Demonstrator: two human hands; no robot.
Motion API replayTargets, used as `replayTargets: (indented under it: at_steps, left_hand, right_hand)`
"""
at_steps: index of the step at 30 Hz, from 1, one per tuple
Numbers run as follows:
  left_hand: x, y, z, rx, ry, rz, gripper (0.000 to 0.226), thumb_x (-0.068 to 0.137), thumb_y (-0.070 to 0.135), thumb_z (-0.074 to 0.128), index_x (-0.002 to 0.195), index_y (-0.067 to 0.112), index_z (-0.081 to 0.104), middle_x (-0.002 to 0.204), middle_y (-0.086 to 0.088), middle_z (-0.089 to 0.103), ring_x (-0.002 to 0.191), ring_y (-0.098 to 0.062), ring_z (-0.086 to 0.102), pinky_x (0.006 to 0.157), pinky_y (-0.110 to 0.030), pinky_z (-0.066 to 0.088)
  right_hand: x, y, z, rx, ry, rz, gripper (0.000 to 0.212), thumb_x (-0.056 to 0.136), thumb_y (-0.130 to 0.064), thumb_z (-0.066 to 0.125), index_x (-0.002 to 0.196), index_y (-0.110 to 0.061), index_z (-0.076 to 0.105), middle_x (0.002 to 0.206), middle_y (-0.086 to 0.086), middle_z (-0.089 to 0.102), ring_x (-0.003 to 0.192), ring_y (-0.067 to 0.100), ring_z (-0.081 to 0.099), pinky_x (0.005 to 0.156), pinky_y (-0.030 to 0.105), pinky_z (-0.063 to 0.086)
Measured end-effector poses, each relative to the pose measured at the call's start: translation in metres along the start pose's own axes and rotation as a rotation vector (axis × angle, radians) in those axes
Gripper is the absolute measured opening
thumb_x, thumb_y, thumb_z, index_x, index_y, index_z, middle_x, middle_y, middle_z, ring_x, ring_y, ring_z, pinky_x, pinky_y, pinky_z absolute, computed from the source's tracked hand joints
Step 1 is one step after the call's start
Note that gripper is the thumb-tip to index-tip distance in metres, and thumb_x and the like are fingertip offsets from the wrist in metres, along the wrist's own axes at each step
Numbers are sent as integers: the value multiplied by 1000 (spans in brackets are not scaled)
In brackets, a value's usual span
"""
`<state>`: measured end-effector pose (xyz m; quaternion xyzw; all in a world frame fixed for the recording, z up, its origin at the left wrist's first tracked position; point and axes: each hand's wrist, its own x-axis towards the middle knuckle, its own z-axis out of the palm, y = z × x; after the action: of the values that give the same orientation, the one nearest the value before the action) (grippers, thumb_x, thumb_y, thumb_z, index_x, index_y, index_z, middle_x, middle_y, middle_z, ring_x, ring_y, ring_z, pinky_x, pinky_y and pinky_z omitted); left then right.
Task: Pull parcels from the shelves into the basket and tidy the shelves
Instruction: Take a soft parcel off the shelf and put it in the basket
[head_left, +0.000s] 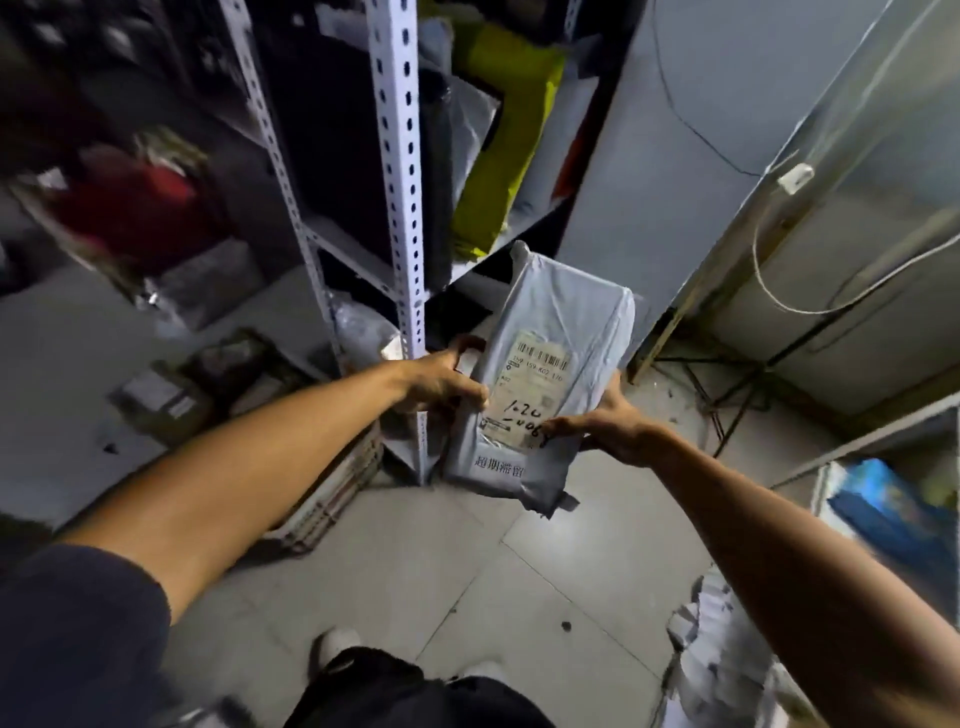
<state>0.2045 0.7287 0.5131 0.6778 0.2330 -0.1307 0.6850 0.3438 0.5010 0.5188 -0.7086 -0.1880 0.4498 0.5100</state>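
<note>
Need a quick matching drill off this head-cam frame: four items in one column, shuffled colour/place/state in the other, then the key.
Items
1. grey parcel
2. yellow-green parcel
3. shelf upright
4. white shoe

Descriptions
A. perforated metal, standing left of the held parcel
B. on the tiled floor at the bottom of the frame
C. held in both hands, label facing the camera
D. leaning on a shelf above the held parcel

Pairs: 1-C, 2-D, 3-A, 4-B. The left hand and right hand grip opposite edges of the grey parcel.

A yellow-green parcel leans on the white slotted-steel shelf above the tiled floor.
</note>
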Motion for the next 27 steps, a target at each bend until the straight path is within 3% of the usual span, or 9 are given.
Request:
replayTargets:
  at_steps: [3, 6, 10, 12, 15, 19, 21, 24, 27]
  left_hand:
    - [-26, -36, -26, -14, 49, -37, 77, 76, -7, 76, 131, 28, 35, 107, -12, 61, 87, -29, 66, 59, -41, 60]
    - [-51, -72, -52, -36, 78, -104, 77, 83, -11, 70, 142, 19, 29, 110, -9, 60, 93, -27, 66, 63, -40, 62]
    - [-86, -116, -82, -89, 154, -178, 86, 84, -7, 70, 147, 25, 21, 129, -18, 56, 114, -40, 62, 70, -42, 60]
    - [-101, -137, -100, -117, 196, -212, 97, 83, -2, 73, 156, 20, 12, 145, -20, 47, 126, -38, 56, 79, -40, 60]
    - [-122, -169, -126, -162, 220, -237, 111, 72, 10, 80, 157, 17, 9, 149, -19, 44, 127, -33, 54, 95, -46, 56]
    - [-145, -209, -152, -282, 245, -310, 119, 57, 16, 81, 154, 27, 13, 135, -17, 56, 113, -34, 62, 70, -37, 59]
    - [-156, -228, -162, -349, 246, -312, 104, 62, 10, 78, 148, 24, 20, 127, -16, 59, 104, -31, 64, 59, -32, 59]
    - [-171, -251, -171, -392, 263, -311, 71, 84, -9, 67, 135, 25, 30, 127, -9, 54, 104, -28, 60, 56, -27, 58]
    - [-179, -270, -180, -447, 300, -334, 67, 83, -6, 68, 129, 28, 34, 122, -5, 48, 99, -25, 60, 56, -30, 59]
  right_hand:
    - [16, 8, 43, -35, -102, 3, 94, 63, 15, 86, 134, -14, 32, 128, 16, 65, 108, 29, 71, 74, 45, 62]
    - [26, 16, 85, -39, -163, 76, 96, 64, 16, 85, 133, -19, 29, 128, 15, 65, 109, 30, 71, 76, 47, 62]
    - [41, 19, 140, -85, -295, 95, 77, 72, 20, 76, 121, -25, 38, 113, 9, 74, 106, 28, 73, 74, 45, 62]
    - [48, 19, 169, -91, -345, 121, 80, 71, 18, 79, 123, -28, 38, 118, 11, 73, 110, 31, 71, 77, 49, 62]
    - [62, 25, 210, -114, -425, 142, 73, 71, 17, 80, 125, -17, 45, 121, 14, 72, 111, 32, 70, 79, 53, 61]
    - [85, 40, 258, -132, -496, 188, 78, 70, 16, 82, 132, -9, 42, 124, 16, 70, 113, 35, 69, 80, 59, 60]
    - [96, 48, 279, -146, -523, 219, 82, 70, 13, 85, 132, -14, 38, 124, 13, 71, 113, 33, 69, 80, 59, 59]
    - [112, 61, 305, -155, -539, 287, 92, 67, 10, 88, 130, -27, 31, 125, 10, 70, 112, 30, 70, 80, 61, 59]
    - [133, 68, 324, -184, -560, 340, 102, 62, 5, 93, 133, -32, 30, 129, 12, 67, 112, 32, 70, 80, 63, 58]
